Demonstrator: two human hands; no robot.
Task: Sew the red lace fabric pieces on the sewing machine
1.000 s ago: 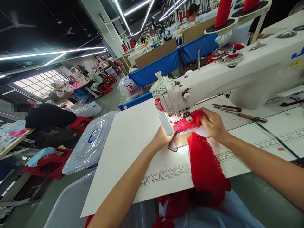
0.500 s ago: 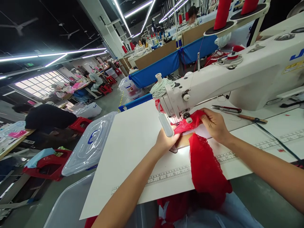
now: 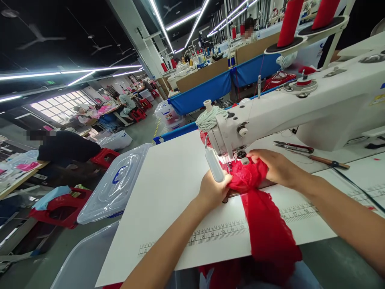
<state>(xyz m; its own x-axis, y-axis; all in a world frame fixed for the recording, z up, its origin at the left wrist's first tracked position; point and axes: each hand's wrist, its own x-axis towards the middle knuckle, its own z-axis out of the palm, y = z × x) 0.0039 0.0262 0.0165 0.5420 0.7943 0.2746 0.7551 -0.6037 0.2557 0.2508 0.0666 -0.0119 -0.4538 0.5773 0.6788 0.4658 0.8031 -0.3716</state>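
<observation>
Red lace fabric (image 3: 245,175) lies bunched under the needle area of a white sewing machine (image 3: 270,110), and a strip of it hangs over the table's front edge toward my lap. My left hand (image 3: 213,186) is closed on the fabric's left side, close by the presser foot, its fingertips partly hidden by the machine's lamp. On the other side, my right hand (image 3: 278,166) pinches the right part of the fabric between thumb and fingers. Pale green cord (image 3: 211,117) is coiled on the machine head.
Thread snips (image 3: 293,147) and a wooden-handled tool (image 3: 327,161) lie right of my right hand. A printed ruler (image 3: 216,235) runs along the table (image 3: 162,192). A clear lidded box (image 3: 120,180) stands to the left. Red thread cones (image 3: 290,22) stand behind the machine. Other people sit farther off.
The fabric at the needle has gone from a narrow stretched strip to a wider bunched patch. My right hand sits slightly lower and farther right in view, and the whole view has shifted a little.
</observation>
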